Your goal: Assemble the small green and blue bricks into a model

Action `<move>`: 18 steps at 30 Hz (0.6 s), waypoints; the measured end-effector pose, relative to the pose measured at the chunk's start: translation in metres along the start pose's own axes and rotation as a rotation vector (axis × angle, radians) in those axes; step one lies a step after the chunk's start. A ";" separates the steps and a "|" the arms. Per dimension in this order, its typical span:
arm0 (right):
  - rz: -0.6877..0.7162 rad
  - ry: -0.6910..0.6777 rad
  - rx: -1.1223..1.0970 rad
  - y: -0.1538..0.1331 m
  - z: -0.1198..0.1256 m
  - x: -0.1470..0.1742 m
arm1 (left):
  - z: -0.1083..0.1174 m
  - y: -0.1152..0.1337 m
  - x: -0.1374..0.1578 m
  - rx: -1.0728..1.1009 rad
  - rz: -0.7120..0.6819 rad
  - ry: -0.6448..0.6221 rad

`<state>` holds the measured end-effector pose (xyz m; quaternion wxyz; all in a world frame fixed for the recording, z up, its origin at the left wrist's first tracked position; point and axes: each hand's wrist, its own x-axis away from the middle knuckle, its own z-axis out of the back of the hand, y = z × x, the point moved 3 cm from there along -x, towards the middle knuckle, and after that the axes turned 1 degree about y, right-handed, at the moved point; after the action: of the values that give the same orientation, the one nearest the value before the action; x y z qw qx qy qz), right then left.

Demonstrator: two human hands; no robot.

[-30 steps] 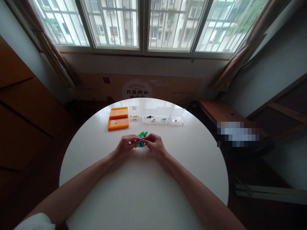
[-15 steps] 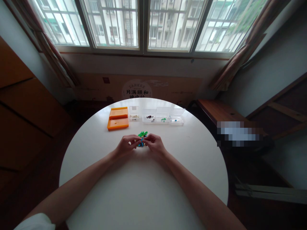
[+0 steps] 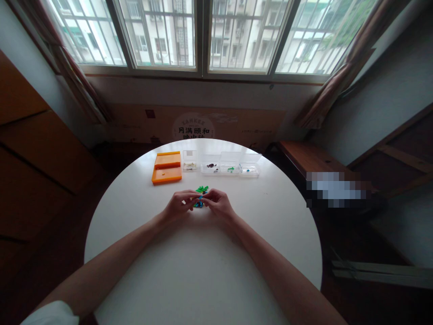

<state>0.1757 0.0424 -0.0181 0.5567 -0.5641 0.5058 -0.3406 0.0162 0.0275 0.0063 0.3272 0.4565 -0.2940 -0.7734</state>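
Note:
A small model of building bricks, green on top and blue lower down, stands on the white round table. From its left side my left hand closes on it, fingertips pinched against the bricks. My right hand pinches at the model from the right. Between the fingertips a bit of blue shows, too small to make out as a separate piece. The fingers cover much of the model's middle.
Beyond the hands lies an open orange case with a small orange piece in it. Right of it stand clear plastic boxes with tiny parts: pale, dark brown, green and blue. A wooden bench stands at the right.
Both hands stay at the model, with only a very slight shift of the fingertips. The boxes and the orange case stay where they were.

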 end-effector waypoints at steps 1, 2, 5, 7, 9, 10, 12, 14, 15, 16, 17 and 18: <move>0.001 -0.002 -0.001 0.000 0.000 0.000 | 0.000 0.000 0.000 0.000 0.002 -0.006; 0.002 -0.002 -0.003 0.000 0.000 0.000 | 0.000 0.000 0.000 0.000 0.005 -0.009; 0.003 -0.003 -0.002 -0.001 0.000 0.000 | 0.000 -0.002 0.000 0.001 0.025 -0.015; 0.000 0.001 -0.003 -0.002 -0.001 0.000 | 0.000 -0.003 0.000 0.005 0.038 -0.014; -0.003 0.003 -0.001 -0.004 -0.001 0.001 | 0.000 -0.004 0.000 0.014 0.049 -0.013; -0.004 0.003 0.001 -0.005 -0.001 0.001 | 0.000 -0.004 0.000 0.022 0.056 -0.011; -0.007 0.002 0.001 -0.007 -0.002 0.002 | -0.001 -0.005 0.000 0.042 0.069 -0.010; -0.009 0.004 -0.013 -0.008 -0.002 0.002 | -0.001 -0.005 0.000 0.070 0.083 -0.010; -0.011 0.006 -0.022 -0.009 -0.001 0.002 | -0.001 -0.005 0.000 0.084 0.090 -0.011; -0.014 0.007 -0.032 -0.009 -0.001 0.002 | -0.001 -0.004 0.000 0.097 0.096 -0.011; -0.016 0.008 -0.040 -0.008 -0.001 0.001 | -0.001 -0.004 0.000 0.109 0.104 -0.010; -0.018 0.010 -0.047 -0.008 -0.001 0.001 | -0.001 -0.003 -0.001 0.117 0.111 -0.009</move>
<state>0.1768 0.0399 -0.0103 0.5376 -0.5799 0.5114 -0.3364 0.0164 0.0297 0.0043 0.3411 0.4542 -0.3651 -0.7375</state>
